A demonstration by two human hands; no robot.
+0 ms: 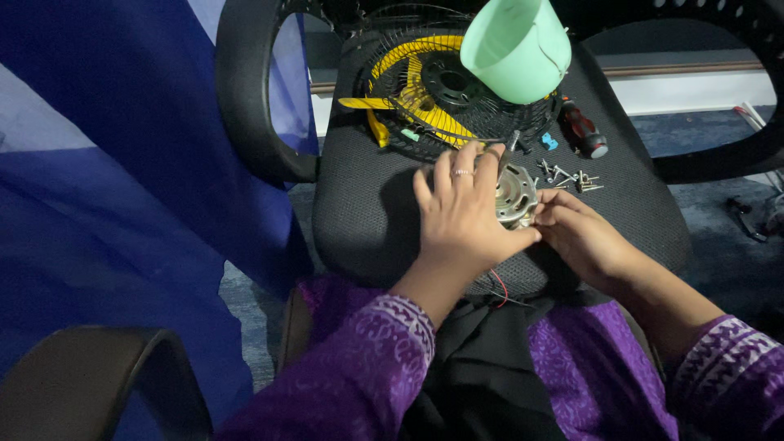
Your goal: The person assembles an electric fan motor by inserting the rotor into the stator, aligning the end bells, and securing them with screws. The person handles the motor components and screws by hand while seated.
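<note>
A round metal motor (514,194) is held just above the seat of a black mesh chair (367,204), near its middle, between both hands. The silvery face of the motor is turned up and away; thin red and dark wires (498,287) are seen trailing from under it toward the lap.

The left hand (461,216) is laid over the near left side of the motor, fingers curled and wrapped around its rim, a ring seen on one finger. The right hand (580,233) is closed on the right edge, fingertips pinching the rim; the exact grip underneath cannot be told.

Just beyond the motor, a scatter of loose screws (567,175) lies on the seat. A small blue piece (550,141) is seen near them, and a screwdriver with a red and black handle (581,129) lies just beside it. Farther back, a black wire fan guard (441,82) with yellow blades (408,90) rests on the seat. A pale green plastic cup-shaped part (514,49) is seen above the guard's right side. Purple patterned sleeves (367,359) cover both forearms. Blue cloth (122,163) hangs at the left.
</note>
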